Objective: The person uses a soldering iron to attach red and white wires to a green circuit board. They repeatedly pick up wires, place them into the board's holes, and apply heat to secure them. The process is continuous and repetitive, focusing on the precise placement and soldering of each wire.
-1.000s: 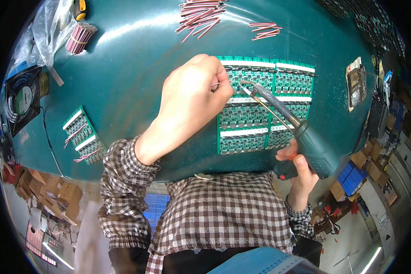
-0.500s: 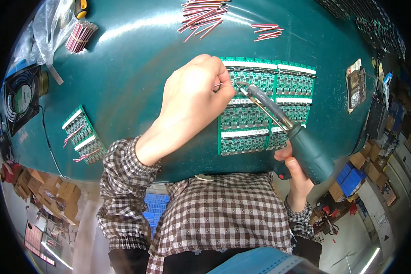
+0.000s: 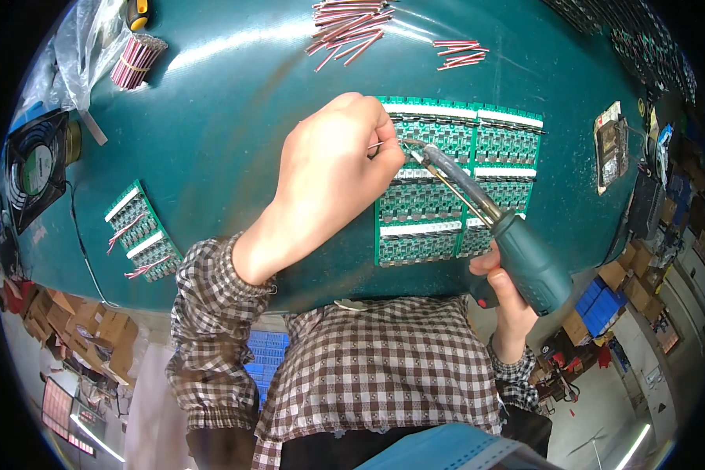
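Observation:
My left hand (image 3: 329,157) is closed in a pinch over the upper left part of a panel of green circuit boards (image 3: 421,204). A thin wire (image 3: 375,145) pokes out between its thumb and fingers; the wire's far end is hidden. Wrapped around the dark green handle of a soldering iron (image 3: 534,266) is my right hand (image 3: 514,309), low at the panel's right. The iron slants up and left, its bent tip close to my left fingertips over the boards. A slim metal tube runs along its shaft. Whether the tip touches a board cannot be made out.
A smaller board panel (image 3: 141,223) with wires attached lies at left. Loose red, white and black wires (image 3: 351,27) are piled at the back, with a smaller group (image 3: 460,55) beside them. A banded wire bundle (image 3: 139,63), a fan (image 3: 37,168) and a worn flat block (image 3: 610,147) sit farther out.

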Demonstrator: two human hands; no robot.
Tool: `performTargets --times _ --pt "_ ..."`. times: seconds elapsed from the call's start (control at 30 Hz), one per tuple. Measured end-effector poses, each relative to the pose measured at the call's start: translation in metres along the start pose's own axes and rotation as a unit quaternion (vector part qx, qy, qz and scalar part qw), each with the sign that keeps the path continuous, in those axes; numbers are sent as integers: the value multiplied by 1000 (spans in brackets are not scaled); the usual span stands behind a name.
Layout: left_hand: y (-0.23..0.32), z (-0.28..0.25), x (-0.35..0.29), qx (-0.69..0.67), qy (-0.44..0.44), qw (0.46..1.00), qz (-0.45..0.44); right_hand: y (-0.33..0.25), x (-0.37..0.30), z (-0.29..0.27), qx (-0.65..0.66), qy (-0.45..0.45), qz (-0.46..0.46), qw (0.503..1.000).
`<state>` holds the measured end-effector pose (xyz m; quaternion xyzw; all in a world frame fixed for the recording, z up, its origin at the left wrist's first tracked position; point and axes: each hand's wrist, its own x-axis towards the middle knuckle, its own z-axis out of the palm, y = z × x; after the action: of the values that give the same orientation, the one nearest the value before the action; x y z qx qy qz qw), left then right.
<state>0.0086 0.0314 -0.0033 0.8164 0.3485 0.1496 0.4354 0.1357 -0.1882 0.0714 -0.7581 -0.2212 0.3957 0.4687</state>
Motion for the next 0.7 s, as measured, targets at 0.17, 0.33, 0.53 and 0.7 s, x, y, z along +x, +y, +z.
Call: performTargets --times 0.17,0.33,0.53,0.7 --pt "1 0 0 1 -4 1000 0 -1 -1 5 -39 15 0 999" --pt "0 -1 0 -3 4 1000 6 -3 0 5 -44 12 7 999" --pt "2 -2 0 -4 5 1000 -1 0 -2 0 18 17 3 1000" --pt "-1 3 0 -1 14 1000 8 -1 -4 0 13 22 10 1000"
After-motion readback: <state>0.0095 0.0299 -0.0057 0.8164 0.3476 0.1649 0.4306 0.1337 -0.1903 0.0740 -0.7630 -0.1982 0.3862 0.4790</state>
